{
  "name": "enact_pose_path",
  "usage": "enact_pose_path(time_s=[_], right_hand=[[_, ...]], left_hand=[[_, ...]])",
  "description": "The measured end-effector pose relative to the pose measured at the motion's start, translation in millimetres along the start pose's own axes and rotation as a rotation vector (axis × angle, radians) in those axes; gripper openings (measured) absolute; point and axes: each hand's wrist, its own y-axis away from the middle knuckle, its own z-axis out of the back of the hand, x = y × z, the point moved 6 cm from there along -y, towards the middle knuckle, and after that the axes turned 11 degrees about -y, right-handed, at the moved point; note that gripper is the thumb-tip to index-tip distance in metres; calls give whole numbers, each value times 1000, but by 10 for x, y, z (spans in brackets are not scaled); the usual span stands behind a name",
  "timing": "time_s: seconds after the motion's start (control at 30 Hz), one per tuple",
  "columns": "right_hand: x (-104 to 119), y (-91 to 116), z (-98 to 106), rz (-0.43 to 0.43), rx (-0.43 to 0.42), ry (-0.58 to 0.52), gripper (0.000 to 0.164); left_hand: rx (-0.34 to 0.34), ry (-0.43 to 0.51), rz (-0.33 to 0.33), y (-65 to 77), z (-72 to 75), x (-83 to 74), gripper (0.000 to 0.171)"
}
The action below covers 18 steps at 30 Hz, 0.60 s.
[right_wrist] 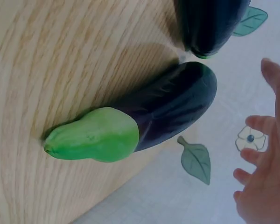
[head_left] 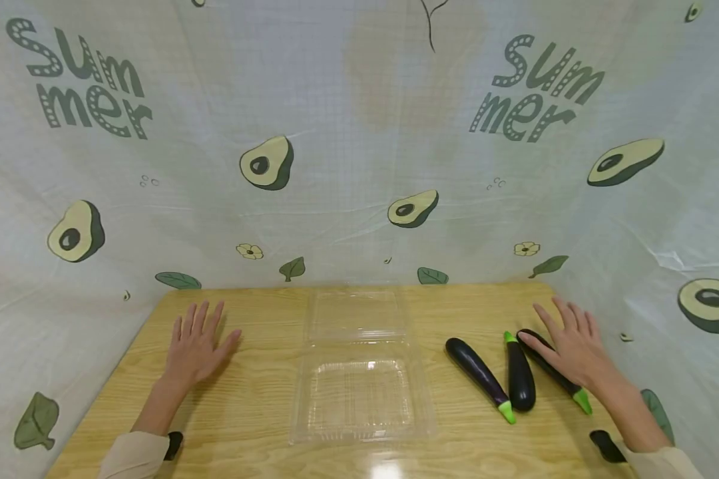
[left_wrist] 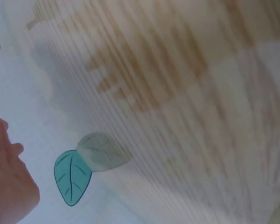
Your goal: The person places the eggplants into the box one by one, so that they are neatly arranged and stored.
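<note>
My right hand (head_left: 578, 349), fingers spread and straight, hovers over the rightmost eggplant (head_left: 554, 366) and overlaps part of it in the head view. That eggplant's green cap (right_wrist: 95, 135) shows close up in the right wrist view, with the hand off to the side. Beside it lie a middle eggplant (head_left: 520, 376), cap pointing away, and a left eggplant (head_left: 476, 369), cap toward me. My left hand (head_left: 194, 349) is spread flat over the table's left side, holding nothing. Between the hands sits a clear plastic clamshell box (head_left: 359, 399), its lid (head_left: 356, 316) folded back.
The wooden table (head_left: 245, 426) meets a white cloth (head_left: 335, 133) printed with avocados, leaves and lettering, which hangs behind it and along both sides. The clamshell occupies the middle of the table. A dark wrist strap (head_left: 608, 446) shows near the right sleeve.
</note>
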Motion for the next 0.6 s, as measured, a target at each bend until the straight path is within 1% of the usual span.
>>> enact_pose_path(time_s=[0.13,0.27,0.33,0.37,0.47,0.53,0.6], right_hand=[[58,-7,25,71,-67,16,69],[126,-3,59,166,-163,-2,50],[162,0,81,221,-207,-20,44],[176,0,90,244,-223,-29,42],[231,-5,111,298,-248,-37,44],[272,-8,116,313,-250,-30,46],[309,-12,115,309,-242,-23,47]], left_hand=[[-47,22,5,2,55,-37,69],[-143,39,-1,-10,140,-102,59],[-187,54,-1,-11,176,-141,53],[-197,67,3,-11,195,-162,51],[-188,111,28,-10,205,-201,47],[-148,146,57,-7,198,-216,46],[-102,182,80,-5,188,-237,47]])
